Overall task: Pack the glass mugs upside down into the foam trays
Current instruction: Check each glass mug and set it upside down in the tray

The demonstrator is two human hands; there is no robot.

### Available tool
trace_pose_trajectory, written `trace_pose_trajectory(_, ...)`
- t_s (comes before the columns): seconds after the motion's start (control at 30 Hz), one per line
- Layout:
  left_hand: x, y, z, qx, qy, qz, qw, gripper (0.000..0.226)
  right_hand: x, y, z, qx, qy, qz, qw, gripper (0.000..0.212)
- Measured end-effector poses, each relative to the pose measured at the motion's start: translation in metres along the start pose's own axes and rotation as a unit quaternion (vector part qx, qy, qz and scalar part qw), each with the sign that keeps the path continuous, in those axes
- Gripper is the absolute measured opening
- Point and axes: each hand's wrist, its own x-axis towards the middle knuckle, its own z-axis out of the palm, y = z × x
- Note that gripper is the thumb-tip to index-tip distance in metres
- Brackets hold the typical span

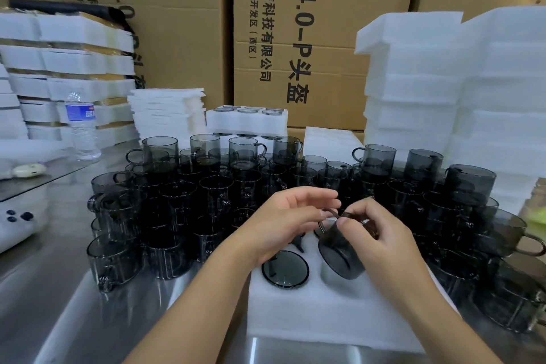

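1. Pinching mug (339, 251) in right hand (384, 236), fingertips and thumb curled over its upper end. Held tilted, wide end low over the foam, probably so as to go mouth-down into a slot.
2. Holding left hand (292, 219) open, fingers relaxed just beside the mug's top and handle, seemingly to guide or steady it. Cannot tell whether touching the glass.
3. Under both hands, near and central: tray (295, 319), white foam, soft enough to cradle glass.
4. Just left of the held mug, sunk in the tray: seated mug (285, 270), with only its round base showing, about flush with the foam. By that sign, early in this tray.
5. Crowded far, left and right of the tray: loose mugs (206, 201), mostly upright, some stacked, close enough for quick picking.
6. Farther back: filled tray (246, 121), apparently set aside as done.
7. At far left and far right: foam stacks (428, 83), likely supply within reach.
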Motion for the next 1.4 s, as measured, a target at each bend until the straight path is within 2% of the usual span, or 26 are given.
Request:
trace_pose_trajectory(0.2, -0.005, 0.002, 0.001, 0.011, -0.017, 0.012, 1.0, 0.025, -0.001, -0.005, -0.003, -0.009, -0.051, -0.024, 0.998, 0.014)
trace_pose_trajectory(0.3, -0.005, 0.002, 0.0, 0.02, -0.02, 0.008, 1.0, 0.036, -0.003, -0.009, -0.005, 0.021, -0.057, -0.058, 0.996, 0.011)
trace_pose_trajectory(0.4, -0.006, 0.003, 0.001, 0.036, -0.037, 0.016, 0.999, 0.044, -0.004, -0.01, -0.007, 0.031, -0.056, -0.088, 0.994, 0.018)
trace_pose_trajectory(0.57, -0.007, 0.006, 0.003, 0.079, -0.06, 0.036, 0.994, 0.048, -0.004, -0.009, -0.006, 0.03, -0.047, -0.116, 0.992, 0.015)
trace_pose_trajectory(0.77, -0.005, 0.004, 0.004, 0.123, -0.058, 0.04, 0.99, 0.037, -0.004, -0.009, -0.004, 0.016, -0.106, -0.077, 0.991, 0.022)
trace_pose_trajectory(0.87, -0.005, 0.004, 0.006, 0.126, -0.066, 0.037, 0.989, 0.034, -0.003, -0.006, -0.003, 0.012, -0.089, -0.054, 0.995, 0.023)
trace_pose_trajectory(1.07, -0.005, 0.005, 0.006, 0.091, -0.036, 0.006, 0.995, 0.039, 0.001, -0.001, 0.001, -0.066, -0.059, -0.016, 0.996, 0.034)
trace_pose_trajectory(1.23, -0.004, 0.004, 0.007, 0.073, -0.017, 0.005, 0.997, 0.044, -0.001, 0.002, 0.003, -0.116, -0.079, -0.029, 0.99, 0.023)
trace_pose_trajectory(1.3, -0.004, 0.005, 0.007, 0.073, -0.015, 0.007, 0.997, 0.044, -0.003, 0.003, 0.004, -0.161, -0.092, -0.049, 0.981, 0.017)
trace_pose_trajectory(1.4, -0.005, 0.004, 0.006, 0.054, -0.012, 0.006, 0.998, 0.04, -0.003, 0.002, 0.005, -0.238, -0.137, -0.107, 0.956, 0.024)
